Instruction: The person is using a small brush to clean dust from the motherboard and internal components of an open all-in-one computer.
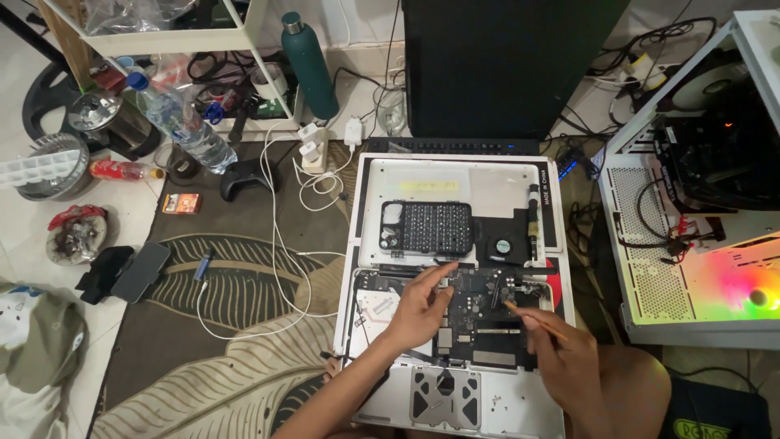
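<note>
The opened laptop [455,325] is lying on the patterned rug, its bottom cover [487,191] already off and its dark logic board [475,313] still seated inside. The left hand [418,309] is pressing loosely curled fingertips onto the board, clamping nothing. The right hand [565,349] is pinching a thin stick-like tool [532,317], pointing it at the board. A screwdriver bit case [426,228] and a removed fan [504,244] are resting on the cover.

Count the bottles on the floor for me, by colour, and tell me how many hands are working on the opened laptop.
Dark green bottle: 1
Clear plastic bottle with blue cap: 1
Small red bottle lying down: 1
Hands on the opened laptop: 2, left hand and right hand
Total: 3 bottles, 2 hands
</note>
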